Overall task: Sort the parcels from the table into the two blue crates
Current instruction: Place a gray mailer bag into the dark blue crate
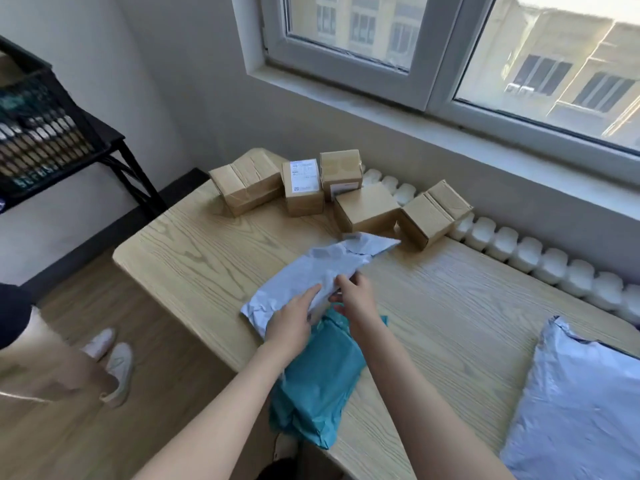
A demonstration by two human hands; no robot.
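Here, the pale mailer [322, 271] is being held on the tabletop [194, 244], overlapping the far end of the teal mailer [318, 386]. Its long axis is running from the teal mailer's far-left corner out toward the cardboard boxes [363, 209] beyond. Its near edge is being pinched by the right grip [355, 297], fingers curled, while the left grip [294, 318] is being pressed on it, fingers nearly straight. Both are placed at the near end, so the far end is probably going to trail in any lift.
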